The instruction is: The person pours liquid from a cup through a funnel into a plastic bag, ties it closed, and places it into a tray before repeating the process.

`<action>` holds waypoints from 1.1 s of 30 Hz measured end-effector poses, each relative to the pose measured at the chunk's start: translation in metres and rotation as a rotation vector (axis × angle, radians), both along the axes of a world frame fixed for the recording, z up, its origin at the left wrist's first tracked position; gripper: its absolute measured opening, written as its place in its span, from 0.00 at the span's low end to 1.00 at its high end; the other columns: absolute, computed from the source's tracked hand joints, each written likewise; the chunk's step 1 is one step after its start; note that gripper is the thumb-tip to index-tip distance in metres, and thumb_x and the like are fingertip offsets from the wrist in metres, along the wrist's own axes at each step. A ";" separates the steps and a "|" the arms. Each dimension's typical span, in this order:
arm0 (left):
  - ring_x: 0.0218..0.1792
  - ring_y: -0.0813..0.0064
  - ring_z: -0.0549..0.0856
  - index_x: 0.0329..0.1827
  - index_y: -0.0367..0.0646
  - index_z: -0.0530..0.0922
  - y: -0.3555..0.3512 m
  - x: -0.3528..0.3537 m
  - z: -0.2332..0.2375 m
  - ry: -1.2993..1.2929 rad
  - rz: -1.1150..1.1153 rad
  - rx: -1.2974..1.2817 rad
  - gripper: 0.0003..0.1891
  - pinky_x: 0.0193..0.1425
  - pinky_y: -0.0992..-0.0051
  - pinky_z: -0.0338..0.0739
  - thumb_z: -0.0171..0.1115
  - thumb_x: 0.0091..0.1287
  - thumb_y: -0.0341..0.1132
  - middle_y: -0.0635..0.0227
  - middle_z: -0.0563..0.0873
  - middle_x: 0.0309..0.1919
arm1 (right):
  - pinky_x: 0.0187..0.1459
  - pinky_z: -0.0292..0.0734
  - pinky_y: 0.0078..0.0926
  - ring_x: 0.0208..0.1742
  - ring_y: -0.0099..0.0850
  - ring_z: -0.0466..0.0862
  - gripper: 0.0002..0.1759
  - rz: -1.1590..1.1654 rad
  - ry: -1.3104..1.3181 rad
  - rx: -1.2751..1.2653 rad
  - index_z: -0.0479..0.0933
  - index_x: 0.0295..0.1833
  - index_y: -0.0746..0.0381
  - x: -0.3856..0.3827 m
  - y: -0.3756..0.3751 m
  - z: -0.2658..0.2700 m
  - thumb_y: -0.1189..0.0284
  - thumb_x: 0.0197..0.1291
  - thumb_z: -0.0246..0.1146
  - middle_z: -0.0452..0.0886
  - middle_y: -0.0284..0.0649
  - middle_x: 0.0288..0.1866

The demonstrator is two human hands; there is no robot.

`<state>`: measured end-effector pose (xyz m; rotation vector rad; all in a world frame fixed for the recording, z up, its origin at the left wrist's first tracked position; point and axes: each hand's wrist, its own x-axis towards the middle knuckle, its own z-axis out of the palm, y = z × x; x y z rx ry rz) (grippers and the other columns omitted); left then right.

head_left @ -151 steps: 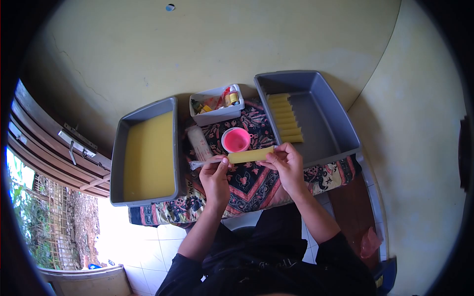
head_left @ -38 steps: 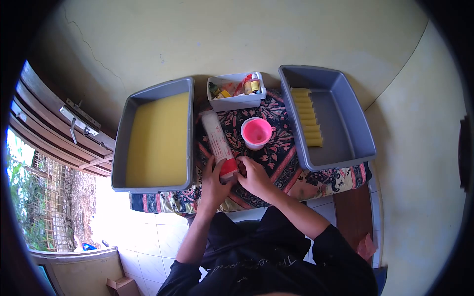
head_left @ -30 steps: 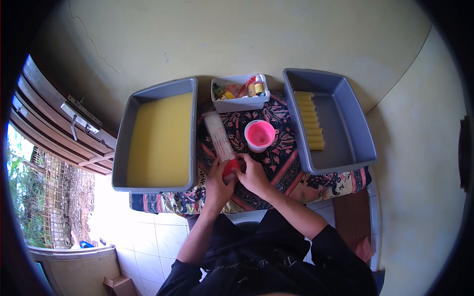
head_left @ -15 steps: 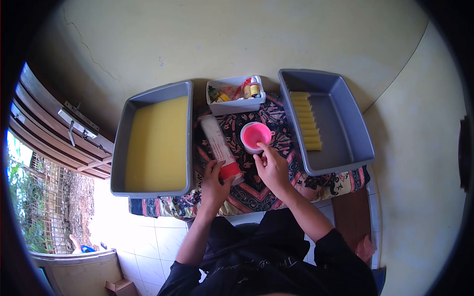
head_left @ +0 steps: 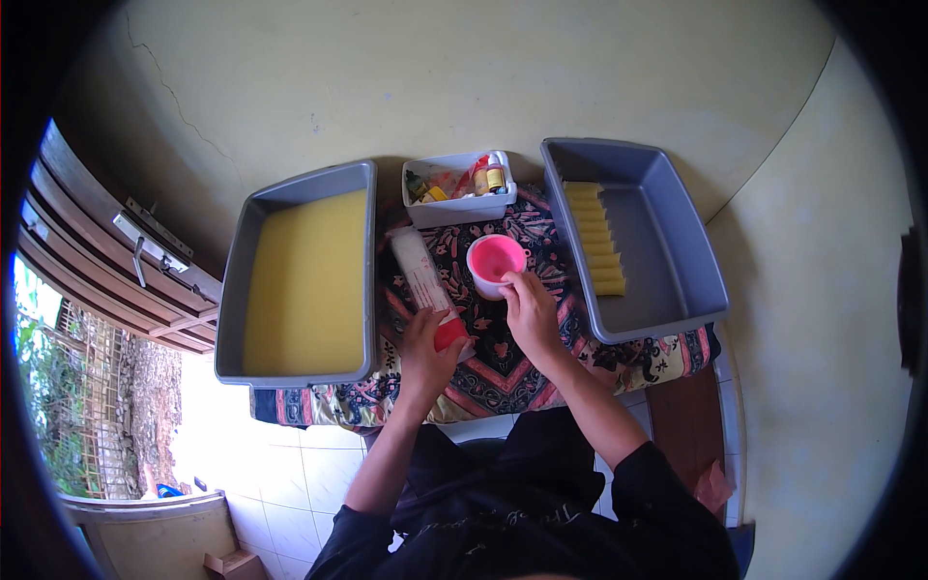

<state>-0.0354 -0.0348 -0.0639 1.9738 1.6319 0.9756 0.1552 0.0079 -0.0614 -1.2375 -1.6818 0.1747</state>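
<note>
A pink funnel point(head_left: 500, 253) sits in the mouth of a white cup point(head_left: 480, 282) near the middle of the cloth-covered table. My right hand point(head_left: 532, 309) is closed in a pinch at the funnel's near right rim. To the left lies a long white plastic packet point(head_left: 418, 266) with a red end, slanting toward me. My left hand point(head_left: 427, 356) is around the packet's red end, the red showing between thumb and fingers; part of the packet is hidden under the hand. The inside of the cup is hidden by the funnel.
At the left stands a grey tray point(head_left: 369, 290) with a pale yellow layer. Another grey tray point(head_left: 667, 242) at the right holds a row of yellow rolls point(head_left: 594, 237). Behind the cup is a white box point(head_left: 464, 210) with small bottles. Patterned cloth point(head_left: 503, 362) covers the table.
My right fingers have closed in on the funnel's rim, and the hand has shifted slightly. My left hand stays at the packet's red end. The view has moved a little.
</note>
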 end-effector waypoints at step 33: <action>0.56 0.52 0.79 0.53 0.37 0.78 0.014 -0.019 -0.013 -0.120 -0.011 -0.033 0.17 0.61 0.62 0.73 0.63 0.59 0.26 0.51 0.80 0.53 | 0.37 0.79 0.32 0.31 0.38 0.86 0.19 0.274 -0.060 -0.522 0.75 0.48 0.68 -0.028 -0.028 -0.011 0.74 0.52 0.70 0.84 0.43 0.29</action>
